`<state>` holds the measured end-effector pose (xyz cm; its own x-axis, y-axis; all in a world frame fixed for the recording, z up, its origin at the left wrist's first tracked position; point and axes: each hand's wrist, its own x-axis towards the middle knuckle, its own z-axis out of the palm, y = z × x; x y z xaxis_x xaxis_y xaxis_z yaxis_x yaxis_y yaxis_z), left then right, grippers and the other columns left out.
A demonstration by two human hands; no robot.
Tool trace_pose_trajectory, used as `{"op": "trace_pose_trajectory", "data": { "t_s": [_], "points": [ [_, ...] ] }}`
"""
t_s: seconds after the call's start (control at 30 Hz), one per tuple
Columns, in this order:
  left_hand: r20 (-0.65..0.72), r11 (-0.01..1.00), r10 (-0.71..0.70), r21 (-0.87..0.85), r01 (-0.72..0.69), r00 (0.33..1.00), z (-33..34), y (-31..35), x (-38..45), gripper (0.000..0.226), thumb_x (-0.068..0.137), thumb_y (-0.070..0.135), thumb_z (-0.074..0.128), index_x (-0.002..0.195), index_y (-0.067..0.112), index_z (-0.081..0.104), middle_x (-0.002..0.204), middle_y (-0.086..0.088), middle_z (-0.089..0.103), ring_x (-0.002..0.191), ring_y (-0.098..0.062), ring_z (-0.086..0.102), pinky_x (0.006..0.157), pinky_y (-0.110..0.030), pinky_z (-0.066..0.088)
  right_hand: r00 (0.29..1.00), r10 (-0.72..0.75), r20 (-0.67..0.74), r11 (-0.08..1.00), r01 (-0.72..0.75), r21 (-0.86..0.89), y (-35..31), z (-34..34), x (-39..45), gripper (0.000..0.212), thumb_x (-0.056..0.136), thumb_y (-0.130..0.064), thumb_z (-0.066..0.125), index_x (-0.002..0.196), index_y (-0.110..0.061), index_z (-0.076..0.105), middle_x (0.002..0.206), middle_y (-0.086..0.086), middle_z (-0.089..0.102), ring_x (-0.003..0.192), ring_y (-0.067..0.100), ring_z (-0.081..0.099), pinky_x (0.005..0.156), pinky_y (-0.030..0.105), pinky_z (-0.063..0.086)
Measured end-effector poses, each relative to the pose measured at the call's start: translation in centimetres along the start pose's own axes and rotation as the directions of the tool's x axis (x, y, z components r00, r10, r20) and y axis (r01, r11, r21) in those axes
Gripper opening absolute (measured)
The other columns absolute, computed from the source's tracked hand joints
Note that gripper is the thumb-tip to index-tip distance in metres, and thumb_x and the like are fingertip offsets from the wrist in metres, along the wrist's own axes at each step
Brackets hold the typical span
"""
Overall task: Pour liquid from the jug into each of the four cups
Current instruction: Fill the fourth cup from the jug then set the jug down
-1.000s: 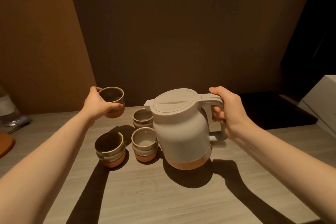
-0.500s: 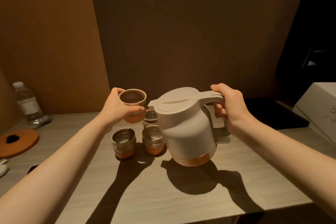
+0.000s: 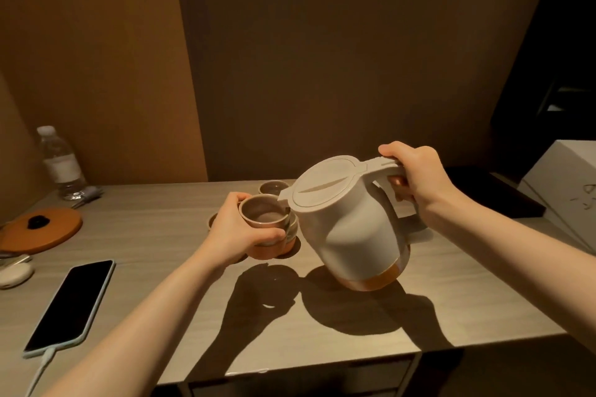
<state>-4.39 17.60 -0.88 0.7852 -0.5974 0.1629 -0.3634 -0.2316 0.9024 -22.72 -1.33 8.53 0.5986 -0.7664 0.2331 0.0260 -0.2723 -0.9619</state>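
My right hand (image 3: 416, 176) grips the handle of a white jug (image 3: 348, 226) with an orange base, lifted off the table and tilted left, spout over a cup. My left hand (image 3: 235, 229) holds that brown-rimmed cup (image 3: 263, 219) just under the spout; liquid shows inside it. Another cup (image 3: 274, 187) stands on the table behind. One more cup (image 3: 292, 230) peeks out between the held cup and the jug, and a rim (image 3: 212, 221) shows left of my hand.
A wooden table (image 3: 154, 235) carries a charging phone (image 3: 69, 303) at front left, an orange round lid (image 3: 40, 232), a small white case (image 3: 14, 274) and a water bottle (image 3: 59, 161) at far left. A white box (image 3: 564, 190) stands at right.
The jug has tipped further left toward the cup. My left hand brought the cup lower and right, under the spout. The camera view has shifted, showing more of the table's left side.
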Motion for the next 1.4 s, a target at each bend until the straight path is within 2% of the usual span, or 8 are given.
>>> {"op": "trace_pose_trajectory", "data": {
  "t_s": [0.1,0.23,0.43,0.6,0.77,0.93,1.23,1.4],
  "points": [
    [-0.003,1.0,-0.017,0.0,0.017,1.0,0.8,-0.9,-0.8,0.085,0.049,0.031,0.094,0.119,0.027,0.045,0.103,0.019,0.055,0.095,-0.002,0.055,0.076,-0.023,0.048,0.999,-0.033,0.029,0.998,0.034,-0.056,-0.2,0.2,0.2,0.048,0.088,-0.025,0.059,0.044,-0.012,0.044,0.04,0.002,0.036,0.034,0.009,0.033,0.04,0.02,0.03],
    [0.014,0.999,-0.032,-0.028,0.032,0.999,1.8,-1.3,-1.9,0.087,0.048,0.03,0.094,0.12,0.026,0.045,0.104,0.018,0.056,0.096,-0.003,0.055,0.082,-0.026,0.048,0.997,-0.053,0.064,0.99,0.061,-0.127,-0.4,0.5,0.6,0.049,0.086,-0.027,0.059,0.041,-0.013,0.044,0.037,0.0,0.037,0.035,0.011,0.034,0.044,0.024,0.032],
    [0.02,0.999,-0.014,-0.038,0.015,1.0,2.8,-1.9,-3.0,0.087,0.049,0.025,0.094,0.121,0.026,0.044,0.102,0.021,0.055,0.093,0.003,0.054,0.07,-0.013,0.043,0.984,-0.112,0.135,0.955,0.144,-0.26,-0.9,1.0,0.8,0.044,0.087,-0.024,0.059,0.047,-0.006,0.05,0.036,-0.002,0.041,0.034,0.006,0.037,0.05,0.026,0.033],
    [0.037,0.999,-0.009,-0.046,0.011,0.999,3.4,-2.4,-3.7,0.085,0.051,0.02,0.093,0.12,0.026,0.044,0.102,0.022,0.055,0.092,0.002,0.054,0.072,-0.015,0.043,0.976,-0.116,0.183,0.927,0.172,-0.334,-1.4,1.3,0.8,0.048,0.087,-0.022,0.061,0.042,-0.01,0.049,0.033,-0.006,0.041,0.033,0.006,0.037,0.053,0.029,0.033],
    [0.046,0.999,0.01,-0.049,-0.007,0.999,3.9,-2.4,-4.2,0.083,0.051,0.017,0.093,0.119,0.025,0.045,0.102,0.022,0.053,0.093,0.004,0.053,0.082,-0.021,0.044,0.969,-0.111,0.221,0.887,0.198,-0.418,-1.3,1.4,0.9,0.047,0.085,-0.026,0.06,0.042,-0.011,0.049,0.035,-0.004,0.041,0.036,0.008,0.036,0.057,0.033,0.036],
    [0.047,0.997,0.018,-0.072,-0.015,0.999,4.1,-2.7,-4.5,0.082,0.052,0.014,0.092,0.118,0.026,0.045,0.103,0.022,0.054,0.094,0.006,0.054,0.074,-0.012,0.042,0.963,-0.116,0.242,0.839,0.226,-0.495,-1.7,1.9,1.2,0.043,0.085,-0.031,0.06,0.047,-0.01,0.055,0.04,-0.002,0.045,0.046,0.015,0.044,0.062,0.036,0.041],
    [0.059,0.997,0.016,-0.078,-0.011,0.998,4.4,-3.1,-4.7,0.082,0.053,0.014,0.092,0.119,0.026,0.045,0.108,0.015,0.056,0.099,-0.004,0.056,0.074,-0.013,0.044,0.952,-0.126,0.279,0.797,0.265,-0.544,-2.1,2.4,1.1,0.047,0.087,-0.031,0.06,0.045,-0.012,0.052,0.032,-0.008,0.04,0.045,0.016,0.042,0.061,0.034,0.04],
    [0.059,0.996,0.021,-0.088,-0.016,0.998,4.5,-3.1,-4.8,0.083,0.052,0.014,0.092,0.12,0.024,0.046,0.107,0.017,0.056,0.097,0.002,0.055,0.074,-0.012,0.044,0.94,-0.132,0.314,0.788,0.291,-0.542,-2.2,2.4,1.3,0.045,0.089,-0.03,0.059,0.05,-0.009,0.056,0.045,0.0,0.047,0.048,0.017,0.044,0.063,0.035,0.041]
  ]
}}
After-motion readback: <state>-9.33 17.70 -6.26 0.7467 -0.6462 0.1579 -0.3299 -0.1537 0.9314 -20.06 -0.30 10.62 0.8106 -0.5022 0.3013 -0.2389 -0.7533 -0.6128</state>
